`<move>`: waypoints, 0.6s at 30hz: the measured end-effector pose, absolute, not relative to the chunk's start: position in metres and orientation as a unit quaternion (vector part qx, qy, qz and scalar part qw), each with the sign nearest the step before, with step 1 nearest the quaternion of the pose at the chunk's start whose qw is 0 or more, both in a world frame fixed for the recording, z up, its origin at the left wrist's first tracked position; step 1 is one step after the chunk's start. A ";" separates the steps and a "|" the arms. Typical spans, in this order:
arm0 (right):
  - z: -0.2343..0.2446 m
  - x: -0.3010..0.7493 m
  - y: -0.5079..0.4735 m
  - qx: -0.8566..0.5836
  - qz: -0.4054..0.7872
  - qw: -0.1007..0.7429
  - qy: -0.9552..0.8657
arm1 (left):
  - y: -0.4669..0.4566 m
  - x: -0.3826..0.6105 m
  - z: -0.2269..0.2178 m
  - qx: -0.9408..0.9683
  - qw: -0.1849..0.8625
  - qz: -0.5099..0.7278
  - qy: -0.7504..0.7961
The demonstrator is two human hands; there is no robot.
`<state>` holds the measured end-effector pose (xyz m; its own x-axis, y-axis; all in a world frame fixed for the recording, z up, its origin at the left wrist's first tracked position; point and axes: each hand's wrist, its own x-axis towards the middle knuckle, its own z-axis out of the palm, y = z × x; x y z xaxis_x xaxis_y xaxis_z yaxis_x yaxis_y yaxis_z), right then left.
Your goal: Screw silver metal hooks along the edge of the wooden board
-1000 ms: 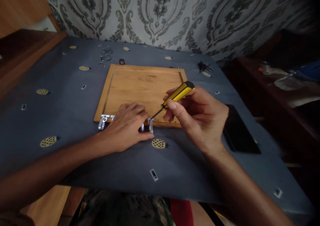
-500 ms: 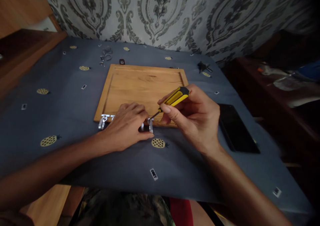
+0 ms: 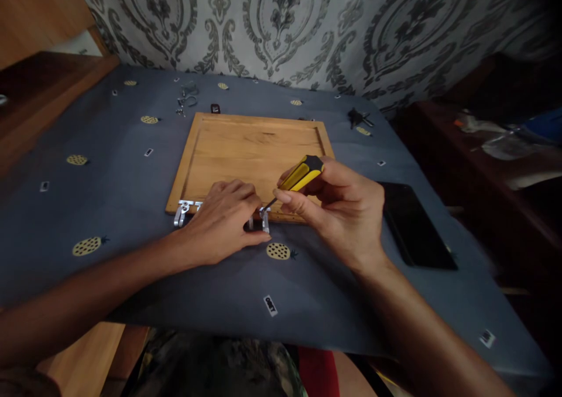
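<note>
Screwdriver (image 3: pixel 300 176): yellow-black handle, thin shaft, tip seemingly on bracket (image 3: pixel 264 215).

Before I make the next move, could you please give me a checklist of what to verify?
1. Right hand grip on screwdriver: ok, fingers closed round the yellow handle.
2. Tip seated on bracket: cannot tell, too small.
3. Left hand holding bracket against board: ok.
4. Board flat on cloth: ok.
5. Phone apart from board: ok.
</note>
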<state>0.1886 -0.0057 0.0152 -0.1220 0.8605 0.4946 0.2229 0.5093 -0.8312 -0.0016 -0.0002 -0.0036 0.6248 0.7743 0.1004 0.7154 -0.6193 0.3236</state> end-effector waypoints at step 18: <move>0.018 0.191 -0.007 -0.449 0.252 0.547 -0.660 | -0.001 -0.002 -0.002 0.896 0.117 0.113 0.414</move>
